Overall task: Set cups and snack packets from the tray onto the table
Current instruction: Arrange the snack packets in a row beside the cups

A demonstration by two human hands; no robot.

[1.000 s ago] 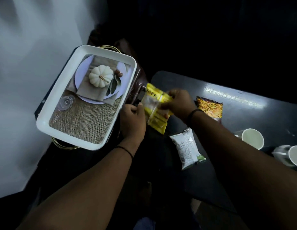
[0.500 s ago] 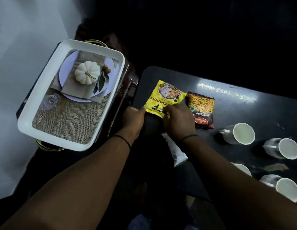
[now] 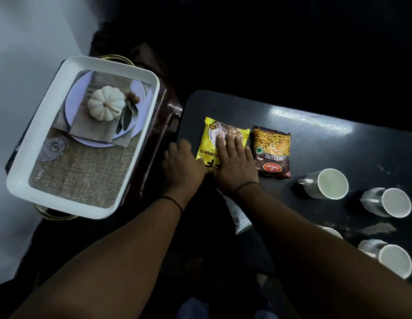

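Our right hand (image 3: 232, 164) lies flat on the yellow packet (image 3: 223, 140) in the middle of the frame, fingers straight and spread, pressing it onto the dark table (image 3: 315, 143). Our left hand (image 3: 183, 165) rests just left of it, the thumb touching the packet's lower left edge; its fingers bend loosely downward and grip nothing that we can see. Each wrist carries a thin dark band.

Just right of the yellow packet, almost touching it, lies a brown packet (image 3: 272, 151) (its lettering reads upside down to us). A white packet (image 3: 238, 214) shows partly beneath our right forearm, near the table's lower edge.

At the right of the frame stand four white cups: one (image 3: 326, 184) nearest the packets, a second (image 3: 389, 203) further right, a third (image 3: 389, 260) at the lower right, and the rim of a fourth (image 3: 331, 231) peeking beside our forearm.

At the upper left sits the white tray (image 3: 39, 143), its floor printed with a pumpkin and burlap picture.
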